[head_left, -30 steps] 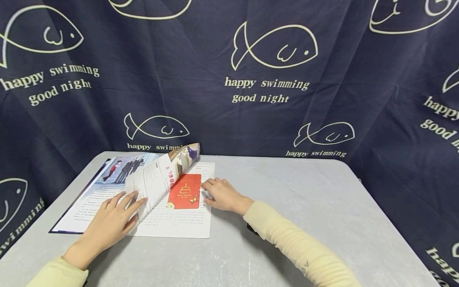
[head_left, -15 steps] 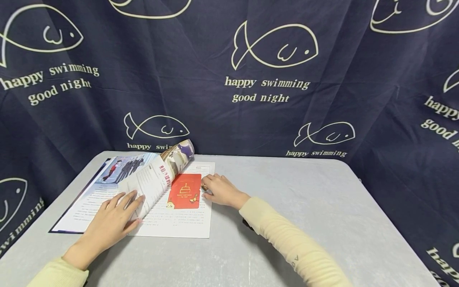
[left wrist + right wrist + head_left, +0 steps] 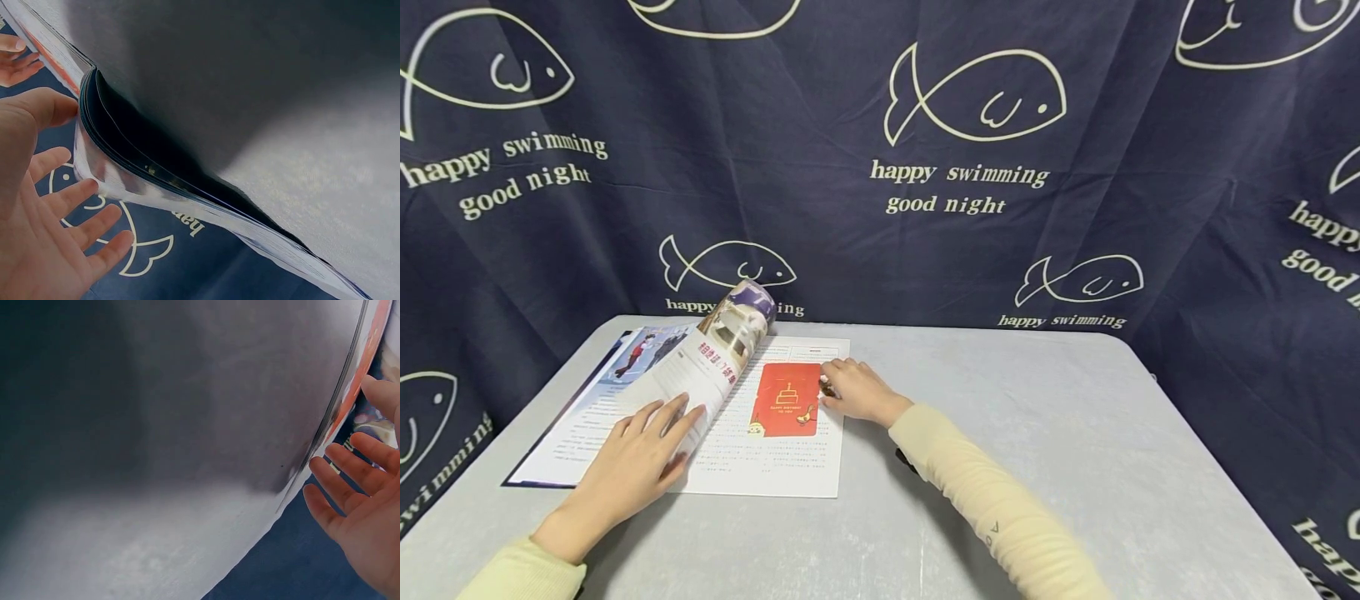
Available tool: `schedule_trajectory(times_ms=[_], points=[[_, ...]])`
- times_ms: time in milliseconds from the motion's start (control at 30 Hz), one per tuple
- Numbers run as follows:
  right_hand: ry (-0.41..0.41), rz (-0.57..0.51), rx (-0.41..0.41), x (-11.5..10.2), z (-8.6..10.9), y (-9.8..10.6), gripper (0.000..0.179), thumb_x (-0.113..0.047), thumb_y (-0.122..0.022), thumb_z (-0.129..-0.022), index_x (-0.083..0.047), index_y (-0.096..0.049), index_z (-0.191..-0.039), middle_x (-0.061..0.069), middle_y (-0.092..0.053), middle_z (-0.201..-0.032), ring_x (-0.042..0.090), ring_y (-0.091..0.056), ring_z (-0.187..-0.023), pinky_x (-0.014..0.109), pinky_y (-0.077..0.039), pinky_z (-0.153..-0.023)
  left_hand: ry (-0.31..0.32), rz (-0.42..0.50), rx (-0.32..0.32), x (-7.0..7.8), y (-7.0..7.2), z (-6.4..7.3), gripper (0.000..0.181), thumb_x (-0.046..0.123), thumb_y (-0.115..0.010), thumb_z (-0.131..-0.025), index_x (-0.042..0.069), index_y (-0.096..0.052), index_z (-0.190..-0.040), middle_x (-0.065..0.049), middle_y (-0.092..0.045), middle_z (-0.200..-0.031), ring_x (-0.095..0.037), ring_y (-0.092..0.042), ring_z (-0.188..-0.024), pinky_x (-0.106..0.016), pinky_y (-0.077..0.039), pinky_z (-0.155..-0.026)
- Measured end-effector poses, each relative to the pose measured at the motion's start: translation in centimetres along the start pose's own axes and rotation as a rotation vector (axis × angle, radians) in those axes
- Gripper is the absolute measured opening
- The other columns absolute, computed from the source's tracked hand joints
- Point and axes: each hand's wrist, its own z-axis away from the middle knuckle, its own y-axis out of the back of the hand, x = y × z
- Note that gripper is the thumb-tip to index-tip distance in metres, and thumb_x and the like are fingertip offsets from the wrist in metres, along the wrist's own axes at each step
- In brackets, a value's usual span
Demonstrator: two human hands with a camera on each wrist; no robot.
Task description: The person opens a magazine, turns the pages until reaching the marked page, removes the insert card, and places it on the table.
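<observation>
An open magazine lies on the left half of the table, printed with small text. A bundle of its pages stands lifted and curls over to the left. My left hand rests on these pages with fingers spread, and its thumb touches the curled page edges in the left wrist view. On the right-hand page lies a red birthday card with a gold cake outline. My right hand is at the card's right edge, its fingertips over the page margin; in the right wrist view its fingers are loosely extended.
The grey table extends to the right of the magazine. A dark blue curtain with fish drawings and lettering hangs behind and at both sides.
The lifted pages have swung leftward under my left hand, uncovering more of the right-hand page and the card's upper left. My right hand shifts slightly left and up along the card's edge.
</observation>
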Motion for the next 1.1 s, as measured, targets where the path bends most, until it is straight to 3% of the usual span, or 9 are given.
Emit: schedule_trajectory(times_ms=[300, 500, 733, 1100], points=[[-0.052, -0.053, -0.025, 0.1, -1.0, -0.3, 0.038, -0.036, -0.059, -0.086, -0.012, -0.054, -0.115, 0.002, -0.059, -0.110, 0.020, -0.053, -0.100, 0.039, -0.042, -0.090, 0.013, -0.007, -0.064, 0.2, 0.1, 0.1, 0.058, 0.026, -0.068, -0.066, 0.014, -0.055, -0.121, -0.017, -0.050, -0.125, -0.040, -0.048, -0.106, -0.055, -0.040, -0.076], [-0.089, -0.099, -0.040, 0.2, -1.5, -0.2, 0.042, -0.037, -0.061, -0.085, -0.012, -0.053, -0.119, 0.000, -0.059, -0.107, 0.018, -0.050, -0.099, 0.039, -0.040, -0.092, 0.000, -0.007, -0.040, 0.0, 0.0, 0.1, 0.060, 0.030, -0.068, -0.065, 0.014, -0.055, -0.121, -0.017, -0.051, -0.125, -0.040, -0.049, -0.105, -0.055, -0.041, -0.075], [-0.109, -0.099, -0.036, 0.1, -2.2, -0.4, 0.043, -0.040, -0.063, -0.083, -0.013, -0.053, -0.116, -0.002, -0.058, -0.102, 0.015, -0.047, -0.095, 0.034, -0.040, -0.086, -0.016, -0.009, -0.011, -0.2, -0.1, 0.0, 0.062, 0.029, -0.066, -0.063, 0.013, -0.055, -0.122, -0.018, -0.050, -0.125, -0.041, -0.050, -0.104, -0.055, -0.042, -0.073], [-0.156, -0.093, -0.072, -0.2, -2.9, -0.6, 0.054, -0.043, -0.063, -0.082, -0.015, -0.049, -0.125, -0.001, -0.055, -0.116, 0.016, -0.045, -0.102, 0.037, -0.037, -0.091, -0.012, 0.002, 0.012, -0.2, -0.2, -0.1, 0.062, 0.025, -0.066, -0.060, 0.011, -0.056, -0.120, -0.019, -0.050, -0.125, -0.041, -0.050, -0.102, -0.054, -0.042, -0.072]])
